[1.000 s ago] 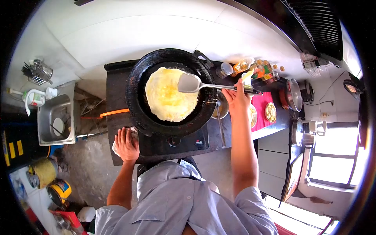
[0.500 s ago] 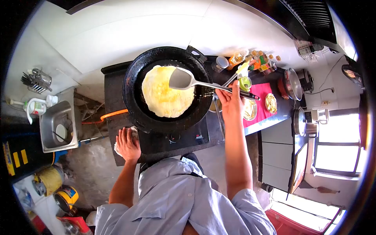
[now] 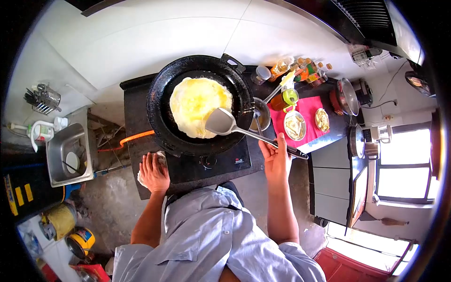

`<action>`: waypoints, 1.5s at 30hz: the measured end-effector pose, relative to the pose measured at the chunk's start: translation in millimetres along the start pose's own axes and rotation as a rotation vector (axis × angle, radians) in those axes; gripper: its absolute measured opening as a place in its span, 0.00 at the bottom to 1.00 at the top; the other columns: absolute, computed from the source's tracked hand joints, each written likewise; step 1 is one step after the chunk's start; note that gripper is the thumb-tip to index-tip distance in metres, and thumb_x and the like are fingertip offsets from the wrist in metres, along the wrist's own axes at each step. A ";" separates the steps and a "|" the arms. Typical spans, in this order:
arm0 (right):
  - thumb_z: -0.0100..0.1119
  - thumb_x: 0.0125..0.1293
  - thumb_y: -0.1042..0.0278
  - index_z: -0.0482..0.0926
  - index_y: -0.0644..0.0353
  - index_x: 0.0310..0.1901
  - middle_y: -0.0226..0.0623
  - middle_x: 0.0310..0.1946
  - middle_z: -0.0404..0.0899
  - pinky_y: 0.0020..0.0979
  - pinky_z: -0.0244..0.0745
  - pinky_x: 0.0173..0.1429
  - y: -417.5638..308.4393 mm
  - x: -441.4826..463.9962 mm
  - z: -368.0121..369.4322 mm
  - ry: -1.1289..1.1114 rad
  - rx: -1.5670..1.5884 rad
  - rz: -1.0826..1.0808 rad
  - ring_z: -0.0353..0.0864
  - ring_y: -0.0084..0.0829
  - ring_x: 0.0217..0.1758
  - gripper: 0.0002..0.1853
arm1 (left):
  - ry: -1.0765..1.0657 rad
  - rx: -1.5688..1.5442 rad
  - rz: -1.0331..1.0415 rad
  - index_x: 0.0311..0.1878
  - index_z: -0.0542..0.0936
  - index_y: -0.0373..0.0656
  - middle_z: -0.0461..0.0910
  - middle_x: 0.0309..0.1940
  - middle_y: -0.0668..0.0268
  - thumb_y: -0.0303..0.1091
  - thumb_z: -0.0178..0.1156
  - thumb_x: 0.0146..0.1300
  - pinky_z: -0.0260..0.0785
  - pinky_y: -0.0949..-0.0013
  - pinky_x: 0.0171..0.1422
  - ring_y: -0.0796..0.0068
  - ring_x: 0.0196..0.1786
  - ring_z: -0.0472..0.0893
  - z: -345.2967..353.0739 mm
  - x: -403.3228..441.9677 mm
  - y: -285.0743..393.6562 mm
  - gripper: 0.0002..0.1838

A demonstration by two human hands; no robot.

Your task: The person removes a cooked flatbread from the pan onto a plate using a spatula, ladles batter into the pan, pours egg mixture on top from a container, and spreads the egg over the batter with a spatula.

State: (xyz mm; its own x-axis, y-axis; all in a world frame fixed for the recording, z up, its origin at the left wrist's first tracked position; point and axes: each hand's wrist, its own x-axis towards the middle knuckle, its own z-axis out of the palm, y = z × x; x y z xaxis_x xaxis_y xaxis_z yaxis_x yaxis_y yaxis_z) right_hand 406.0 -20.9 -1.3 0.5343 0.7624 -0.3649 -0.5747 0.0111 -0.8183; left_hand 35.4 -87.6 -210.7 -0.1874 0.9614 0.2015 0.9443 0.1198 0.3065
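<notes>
My right hand [image 3: 276, 162] is closed around the black-ended handle of a metal wok spatula [image 3: 220, 121]. The spatula's blade is over the lower right edge of a round, pale pancake with yellow egg [image 3: 199, 103] on top; whether it touches is unclear. That pancake lies in a large black wok [image 3: 157, 80] on a black cooktop [image 3: 235, 157]. At the counter's front left, my left hand [image 3: 154, 173] presses on a crumpled white cloth [image 3: 141, 179], its fingers laid over it and partly hiding it.
Right of the wok are a small metal pot [image 3: 264, 113], a jar with a green lid [image 3: 290, 97], a bowl of food [image 3: 294, 126] and a plated pancake [image 3: 322, 120] on a red mat [image 3: 307, 105]. Bottles [image 3: 282, 68] stand behind. A sink [image 3: 70, 176] is left.
My right hand has moved down, carrying the spatula's blade from the pancake's upper right to its lower right edge. More of the egg on top shows. My left hand stays in place.
</notes>
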 end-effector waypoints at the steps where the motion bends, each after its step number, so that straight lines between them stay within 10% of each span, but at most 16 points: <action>1: 0.68 0.75 0.60 0.80 0.62 0.40 0.39 0.33 0.84 0.49 0.91 0.58 -2.6 -3.5 7.0 -0.020 0.003 -0.006 0.88 0.32 0.38 0.13 | 0.005 0.003 0.003 0.73 0.73 0.45 0.71 0.76 0.53 0.40 0.58 0.68 0.50 0.42 0.85 0.47 0.81 0.65 0.9 -0.7 -0.6 0.30; 29: 0.69 0.74 0.67 0.78 0.60 0.43 0.36 0.43 0.83 0.52 0.86 0.67 26.8 -23.4 60.1 -0.119 0.167 -0.014 0.88 0.37 0.46 0.09 | -0.020 -0.012 0.000 0.75 0.71 0.46 0.67 0.78 0.56 0.39 0.58 0.69 0.46 0.45 0.87 0.51 0.83 0.61 -2.3 -2.6 -0.1 0.31; 45: 0.68 0.74 0.70 0.74 0.62 0.48 0.40 0.42 0.85 0.49 0.94 0.53 -25.7 -21.9 38.5 -0.142 -0.144 -0.119 0.91 0.38 0.45 0.11 | 0.054 -0.031 0.004 0.71 0.76 0.45 0.72 0.75 0.54 0.40 0.57 0.67 0.50 0.43 0.85 0.49 0.81 0.65 0.9 -1.4 -0.6 0.29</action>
State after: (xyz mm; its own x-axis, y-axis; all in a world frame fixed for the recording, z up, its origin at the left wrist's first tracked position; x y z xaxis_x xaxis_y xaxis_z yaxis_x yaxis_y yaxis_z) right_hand 385.2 -13.0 44.9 0.4950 0.8446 -0.2039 -0.4128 0.0220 -0.9106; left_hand 35.4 -88.8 -212.1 -0.1988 0.9470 0.2523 0.9365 0.1077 0.3338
